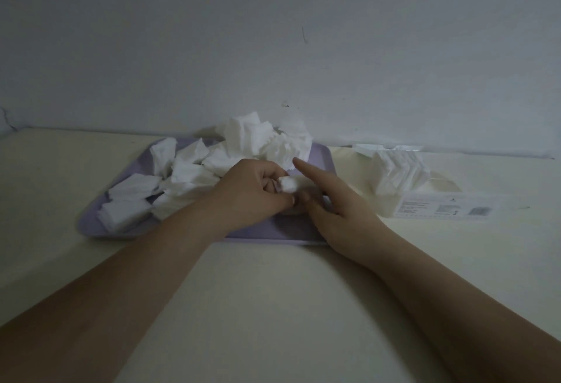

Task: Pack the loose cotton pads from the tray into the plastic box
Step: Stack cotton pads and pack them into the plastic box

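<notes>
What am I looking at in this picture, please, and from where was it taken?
There is no machine here: a person wears one camera on the head, and it looks down at their own bare arms. On the pale table lies a flat lilac plastic tray holding loose white square cotton pads. To its right stands a clear plastic box, already partly filled with pads. The left hand grips a small stack of pads; the right hand touches it, index finger straight.

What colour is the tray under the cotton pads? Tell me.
Pale lilac tray, clearest in the head view.
</notes>
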`<action>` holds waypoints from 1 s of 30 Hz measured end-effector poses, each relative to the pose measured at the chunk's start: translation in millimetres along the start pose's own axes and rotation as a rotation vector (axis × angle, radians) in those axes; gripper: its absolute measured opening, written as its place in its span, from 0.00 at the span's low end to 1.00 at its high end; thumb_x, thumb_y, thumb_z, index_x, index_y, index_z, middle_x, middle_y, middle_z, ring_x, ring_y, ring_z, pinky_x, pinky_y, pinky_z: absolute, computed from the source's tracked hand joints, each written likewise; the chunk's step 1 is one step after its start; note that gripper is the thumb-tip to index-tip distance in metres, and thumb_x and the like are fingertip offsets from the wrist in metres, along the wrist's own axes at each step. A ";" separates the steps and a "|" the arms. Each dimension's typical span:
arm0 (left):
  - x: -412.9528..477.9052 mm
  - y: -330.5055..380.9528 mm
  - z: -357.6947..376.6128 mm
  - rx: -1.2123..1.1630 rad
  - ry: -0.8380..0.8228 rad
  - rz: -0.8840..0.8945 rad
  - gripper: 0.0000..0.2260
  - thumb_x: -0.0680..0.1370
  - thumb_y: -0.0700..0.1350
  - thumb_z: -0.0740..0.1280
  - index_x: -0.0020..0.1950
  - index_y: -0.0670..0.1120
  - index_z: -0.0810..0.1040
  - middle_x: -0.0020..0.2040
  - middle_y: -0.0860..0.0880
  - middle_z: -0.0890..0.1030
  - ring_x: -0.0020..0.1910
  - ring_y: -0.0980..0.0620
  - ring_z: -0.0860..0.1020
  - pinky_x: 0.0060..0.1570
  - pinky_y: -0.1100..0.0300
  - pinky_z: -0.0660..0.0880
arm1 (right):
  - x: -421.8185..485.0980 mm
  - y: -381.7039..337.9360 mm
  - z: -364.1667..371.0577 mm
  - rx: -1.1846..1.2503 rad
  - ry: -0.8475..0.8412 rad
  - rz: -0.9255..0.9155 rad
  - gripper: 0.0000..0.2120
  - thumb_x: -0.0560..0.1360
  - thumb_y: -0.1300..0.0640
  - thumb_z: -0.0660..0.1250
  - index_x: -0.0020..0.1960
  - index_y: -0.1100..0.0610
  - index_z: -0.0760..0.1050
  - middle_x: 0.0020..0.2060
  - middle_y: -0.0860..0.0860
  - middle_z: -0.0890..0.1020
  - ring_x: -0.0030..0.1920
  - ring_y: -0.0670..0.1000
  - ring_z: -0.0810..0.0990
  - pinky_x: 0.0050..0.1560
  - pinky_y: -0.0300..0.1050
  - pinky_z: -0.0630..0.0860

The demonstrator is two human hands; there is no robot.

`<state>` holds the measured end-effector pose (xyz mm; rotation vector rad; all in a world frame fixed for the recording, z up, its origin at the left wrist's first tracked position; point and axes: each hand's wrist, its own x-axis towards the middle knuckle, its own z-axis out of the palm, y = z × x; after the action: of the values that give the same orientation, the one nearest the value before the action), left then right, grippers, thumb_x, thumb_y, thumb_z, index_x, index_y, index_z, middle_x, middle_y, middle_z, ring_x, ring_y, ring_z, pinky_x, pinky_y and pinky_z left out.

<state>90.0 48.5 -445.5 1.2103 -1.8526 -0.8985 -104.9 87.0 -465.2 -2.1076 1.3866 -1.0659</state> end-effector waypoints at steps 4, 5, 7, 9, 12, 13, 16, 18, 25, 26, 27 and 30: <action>0.2 1.1 5.7 0.067 0.037 0.046 0.02 0.75 0.40 0.75 0.46 0.45 0.84 0.29 0.51 0.73 0.27 0.58 0.66 0.31 0.64 0.65 | 3.6 1.9 4.4 -0.165 -0.054 -0.004 0.28 0.80 0.50 0.53 0.80 0.47 0.62 0.66 0.49 0.76 0.67 0.54 0.75 0.69 0.60 0.69; -0.2 1.6 6.7 0.082 0.038 0.059 0.01 0.76 0.40 0.75 0.46 0.45 0.84 0.29 0.49 0.73 0.27 0.57 0.67 0.32 0.64 0.65 | 3.4 1.4 5.1 -0.174 -0.049 -0.008 0.28 0.80 0.50 0.54 0.80 0.48 0.62 0.66 0.50 0.76 0.67 0.55 0.75 0.69 0.60 0.69; -1.2 1.4 6.3 0.084 0.035 0.068 0.01 0.76 0.40 0.74 0.46 0.46 0.84 0.31 0.48 0.75 0.29 0.56 0.69 0.33 0.61 0.67 | 2.5 1.6 6.9 -0.145 0.017 -0.038 0.26 0.80 0.52 0.58 0.78 0.51 0.67 0.64 0.51 0.78 0.64 0.54 0.77 0.68 0.55 0.72; -3.0 2.3 6.5 0.062 0.025 0.064 0.03 0.76 0.41 0.74 0.48 0.47 0.84 0.33 0.47 0.77 0.31 0.54 0.72 0.37 0.58 0.71 | 2.8 -1.5 4.8 -0.119 0.111 -0.027 0.20 0.80 0.55 0.65 0.71 0.51 0.75 0.60 0.50 0.81 0.59 0.51 0.80 0.62 0.43 0.73; -8.2 4.9 5.2 0.138 0.079 0.078 0.10 0.74 0.45 0.73 0.54 0.53 0.83 0.40 0.55 0.81 0.36 0.57 0.78 0.46 0.57 0.79 | 3.2 -9.8 2.0 -0.185 0.195 0.007 0.09 0.77 0.52 0.70 0.56 0.48 0.82 0.47 0.48 0.85 0.47 0.53 0.82 0.55 0.51 0.77; -12.6 7.6 -0.5 0.204 0.118 0.094 0.11 0.73 0.46 0.73 0.55 0.53 0.82 0.43 0.56 0.82 0.40 0.58 0.80 0.51 0.56 0.80 | 2.9 -14.9 2.4 -0.183 0.225 -0.001 0.07 0.77 0.51 0.70 0.54 0.48 0.82 0.43 0.48 0.86 0.45 0.56 0.82 0.53 0.54 0.78; -21.8 16.1 -20.1 0.511 0.220 0.172 0.11 0.72 0.51 0.71 0.54 0.54 0.82 0.53 0.54 0.81 0.55 0.51 0.79 0.57 0.51 0.77 | 0.2 -18.8 1.2 -0.127 0.279 0.016 0.06 0.76 0.51 0.71 0.52 0.49 0.80 0.41 0.48 0.85 0.44 0.56 0.82 0.48 0.51 0.78; -33.1 20.2 -36.7 0.728 0.262 0.055 0.17 0.70 0.57 0.68 0.58 0.55 0.81 0.62 0.52 0.79 0.65 0.46 0.75 0.64 0.46 0.73 | -3.6 -21.6 0.3 -0.105 0.269 0.039 0.06 0.75 0.51 0.71 0.52 0.49 0.79 0.40 0.46 0.83 0.44 0.52 0.81 0.46 0.47 0.77; -72.0 -6.0 -56.0 0.797 0.052 -0.470 0.34 0.76 0.68 0.60 0.79 0.58 0.57 0.83 0.48 0.51 0.82 0.39 0.52 0.76 0.35 0.55 | -8.2 -18.7 -6.1 -0.048 0.245 0.090 0.05 0.75 0.53 0.72 0.50 0.47 0.78 0.37 0.41 0.79 0.39 0.43 0.77 0.44 0.41 0.70; -72.1 -7.5 -53.5 0.766 0.043 -0.450 0.33 0.78 0.66 0.60 0.80 0.58 0.56 0.84 0.47 0.52 0.82 0.40 0.54 0.76 0.38 0.55 | -7.7 -18.5 -6.8 -0.048 0.251 0.092 0.05 0.75 0.53 0.72 0.49 0.47 0.78 0.37 0.41 0.80 0.39 0.45 0.78 0.44 0.42 0.70; -71.2 -7.9 -49.3 0.747 0.043 -0.412 0.31 0.80 0.64 0.60 0.80 0.57 0.57 0.83 0.47 0.54 0.81 0.41 0.56 0.77 0.40 0.56 | -7.2 -17.3 -6.8 -0.048 0.255 0.094 0.05 0.74 0.53 0.72 0.49 0.48 0.79 0.37 0.42 0.80 0.39 0.46 0.78 0.43 0.42 0.70; -65.2 -1.8 -34.7 0.688 0.038 -0.251 0.31 0.78 0.64 0.60 0.80 0.56 0.62 0.82 0.49 0.60 0.80 0.45 0.61 0.77 0.44 0.59 | -5.4 -15.4 -7.1 -0.042 0.253 0.125 0.07 0.74 0.53 0.72 0.52 0.50 0.80 0.39 0.43 0.81 0.42 0.48 0.79 0.45 0.42 0.71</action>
<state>139.2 103.6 -443.3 1.8864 -2.0812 -0.3451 -102.4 99.0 -452.3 -1.9367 1.6470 -1.2971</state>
